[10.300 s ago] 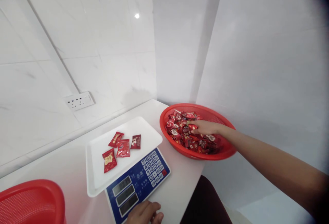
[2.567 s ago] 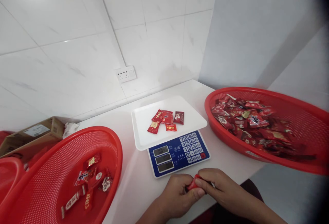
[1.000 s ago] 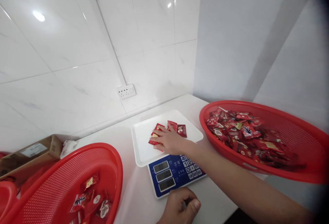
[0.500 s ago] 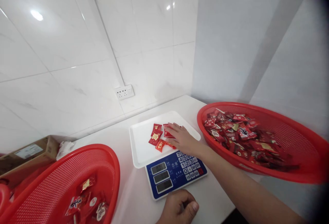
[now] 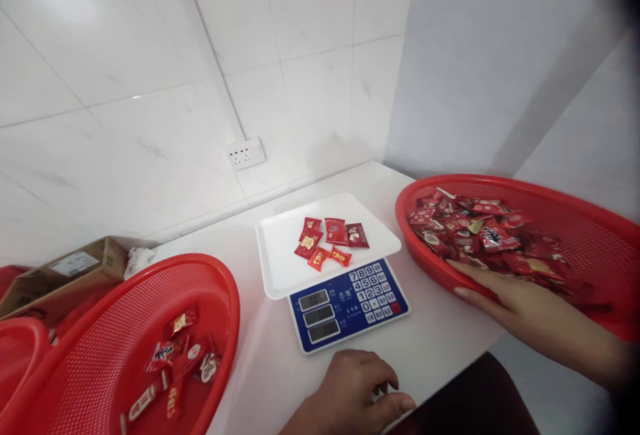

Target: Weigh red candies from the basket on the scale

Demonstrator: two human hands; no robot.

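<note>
A blue digital scale (image 5: 350,302) with a white weighing tray (image 5: 280,255) stands mid-counter. Several red candy packets (image 5: 330,238) lie on the tray. My right hand (image 5: 520,295) lies flat with fingers stretched out, resting on the near rim of the big red basket (image 5: 590,222), which holds a heap of red candy packets (image 5: 480,232). It holds nothing. My left hand (image 5: 357,392) rests on the white counter just in front of the scale, fingers curled loosely, with nothing visible in it.
A second red basket (image 5: 125,302) at the left holds several candy packets (image 5: 175,358). Behind it sit a cardboard box (image 5: 65,272) and another red container (image 5: 20,348). A wall socket (image 5: 245,153) is on the tiled wall. The counter edge is near me.
My right hand has left the scale tray and swung right to the full basket's rim. One more small packet lies on the tray. The left hand stays by the scale.
</note>
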